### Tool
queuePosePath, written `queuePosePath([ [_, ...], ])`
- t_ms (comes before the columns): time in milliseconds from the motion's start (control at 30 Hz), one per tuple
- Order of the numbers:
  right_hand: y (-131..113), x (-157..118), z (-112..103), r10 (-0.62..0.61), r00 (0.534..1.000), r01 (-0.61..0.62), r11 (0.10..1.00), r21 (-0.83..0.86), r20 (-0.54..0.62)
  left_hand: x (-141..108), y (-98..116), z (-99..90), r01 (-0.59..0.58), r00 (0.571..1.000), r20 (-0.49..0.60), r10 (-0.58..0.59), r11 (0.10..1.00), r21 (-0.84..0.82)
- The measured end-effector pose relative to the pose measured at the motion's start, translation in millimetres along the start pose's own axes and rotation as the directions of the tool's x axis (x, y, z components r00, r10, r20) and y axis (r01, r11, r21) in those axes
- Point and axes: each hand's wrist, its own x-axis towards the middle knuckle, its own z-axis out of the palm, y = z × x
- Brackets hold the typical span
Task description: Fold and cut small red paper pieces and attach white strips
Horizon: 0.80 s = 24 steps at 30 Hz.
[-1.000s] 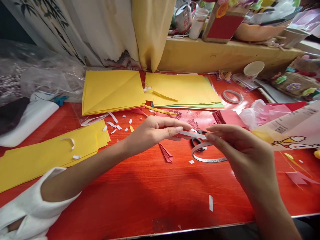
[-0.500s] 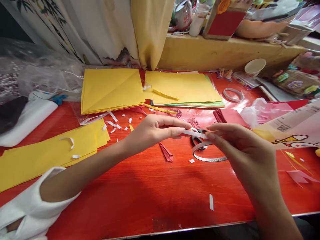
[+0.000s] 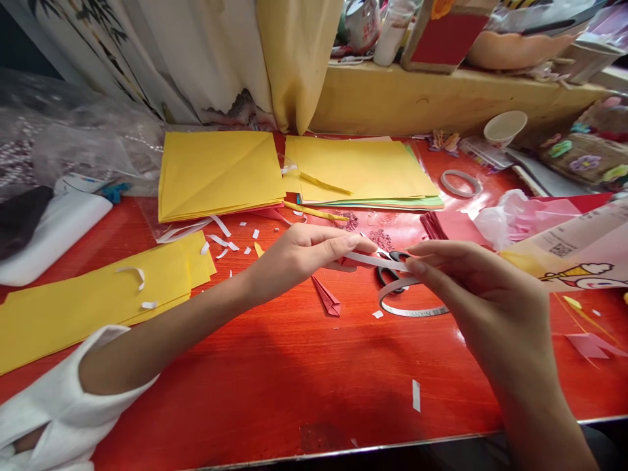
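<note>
A narrow roll of double-sided tape [image 3: 412, 311], its inner ring printed with letters, hangs from my right hand [image 3: 490, 294], whose thumb and fingers pinch it near the top. From there a white tape strip [image 3: 377, 261] runs across to my left hand [image 3: 314, 254]. The left thumb and fingers are closed on the strip's other end, and the fingers beneath are partly hidden. Just behind the strip lie black-handled scissors [image 3: 383, 280], partly covered by the tape and my right fingers. Below my left hand, a folded red paper piece [image 3: 326, 297] rests on the red table [image 3: 275, 386].
Yellow paper stacks [image 3: 220, 175] [image 3: 363, 163] lie at the back, with yellow strips [image 3: 98, 294] at left. White scraps [image 3: 230, 247] are scattered about. Another tape roll [image 3: 461, 184], a paper cup [image 3: 505, 129] and a printed bag [image 3: 583, 252] stand or lie at right.
My left thumb has shifted slightly left along the strip, so a longer white stretch shows between the hands. My right hand keeps its grip on the roll.
</note>
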Motion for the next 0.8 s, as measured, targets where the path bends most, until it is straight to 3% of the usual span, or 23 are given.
queuePosePath([
  [300, 0.7, 0.8, 2.9, -0.012, 1.000, 0.012, 1.000, -0.006, -0.007, -0.2, -0.9, 0.9, 0.006, 1.000, 0.027, -0.004, 0.997, -0.076],
  [800, -5.1, 2.7, 2.3, 0.055, 0.998, -0.055, 0.998, 0.019, 0.036, 0.1, 2.3, 1.2, 0.001, 1.000, -0.011, 0.000, 0.997, 0.072],
])
